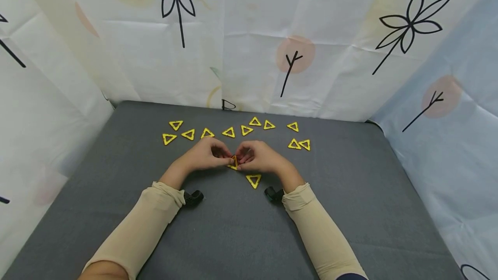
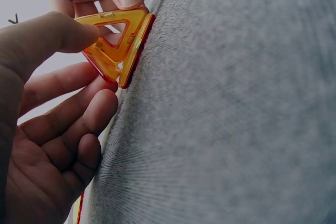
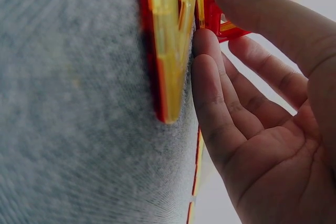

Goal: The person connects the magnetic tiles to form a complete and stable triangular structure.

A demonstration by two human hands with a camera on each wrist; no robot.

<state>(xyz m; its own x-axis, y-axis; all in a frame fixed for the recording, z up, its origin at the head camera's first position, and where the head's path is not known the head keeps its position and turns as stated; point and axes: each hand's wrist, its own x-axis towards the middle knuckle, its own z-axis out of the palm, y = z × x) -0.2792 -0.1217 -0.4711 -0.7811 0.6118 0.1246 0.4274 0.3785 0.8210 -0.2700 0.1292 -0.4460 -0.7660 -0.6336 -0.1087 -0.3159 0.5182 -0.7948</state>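
Observation:
Both hands meet near the middle of the grey table around small see-through yellow triangle tiles. My left hand (image 1: 208, 154) pinches one triangle tile (image 2: 109, 56) between thumb and index finger, holding it raised on edge. A second tile (image 2: 137, 51) lies along its lower side, low against the tabletop. From the other side, my right hand (image 1: 260, 157) holds the raised piece, its thumb at a corner in the left wrist view. That view shows the left hand's other fingers loosely bent below. Another triangle tile (image 1: 253, 176) lies flat just in front of the right hand.
Several more yellow triangle tiles lie flat beyond the hands, in a loose row with one tile (image 1: 169, 139) at left and a touching pair (image 1: 294, 146) at right. Patterned white cloth (image 1: 249, 68) hangs behind the table (image 1: 350, 211). Black wrist cameras (image 1: 193, 198) sit under both wrists.

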